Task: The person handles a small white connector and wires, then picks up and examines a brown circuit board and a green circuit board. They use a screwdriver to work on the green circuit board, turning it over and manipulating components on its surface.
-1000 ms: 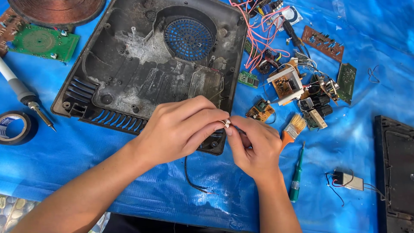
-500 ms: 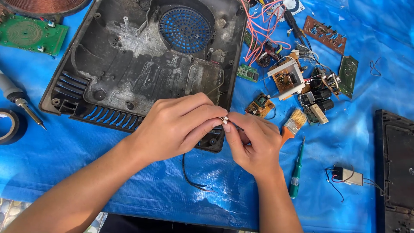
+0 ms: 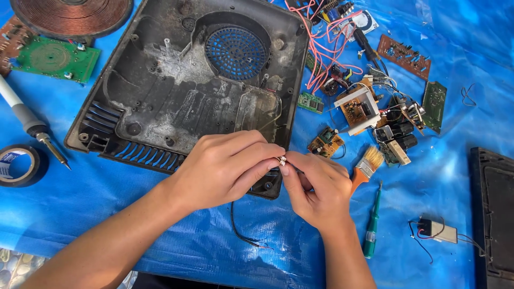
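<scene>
Blue tarp (image 3: 160, 214) underneath, both hands (image 3: 278, 176) pinch a small white part (image 3: 281, 160) beside the empty black casing (image 3: 176, 101)

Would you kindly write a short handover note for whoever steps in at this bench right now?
Left hand and right hand meet over the near edge of the open black housing, fingers pinching one small pale part between them. A thin black wire trails below the hands.
Done: housing is opened and stripped; circuit boards lie to its right.
Left: the part is not yet set down; paintbrush and green screwdriver lie untouched.
</scene>
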